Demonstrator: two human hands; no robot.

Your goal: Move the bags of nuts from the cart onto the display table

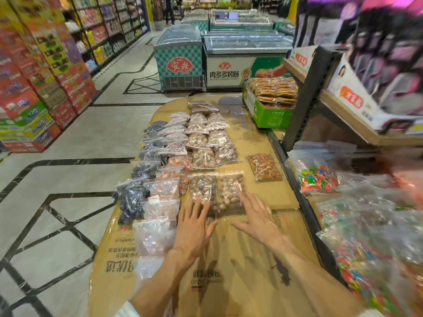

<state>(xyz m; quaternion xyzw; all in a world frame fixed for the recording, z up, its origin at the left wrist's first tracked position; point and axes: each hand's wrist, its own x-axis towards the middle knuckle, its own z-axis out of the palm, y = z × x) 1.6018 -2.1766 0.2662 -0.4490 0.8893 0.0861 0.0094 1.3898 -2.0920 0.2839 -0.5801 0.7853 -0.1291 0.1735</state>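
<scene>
Clear zip bags of nuts and dried fruit lie in rows on the cardboard-covered display table (251, 271). Nearest me sit two bags of brown nuts side by side, a left bag (201, 187) and a right bag (230, 188). My left hand (194, 227) lies flat with straight fingers, its fingertips touching the near edge of the left bag. My right hand (256, 216) is spread flat, fingers resting on the right bag's near corner. Neither hand holds anything. A single bag of orange-brown nuts (264, 167) lies apart to the right. The cart is not in view.
Bags of coloured candy (318, 177) pile up at the right, blurred. A green box of packed snacks (271, 100) stands at the table's far right under a slanted shelf (304, 106). Chest freezers (178, 58) stand beyond. Stacked cartons (34, 88) line the aisle's left side.
</scene>
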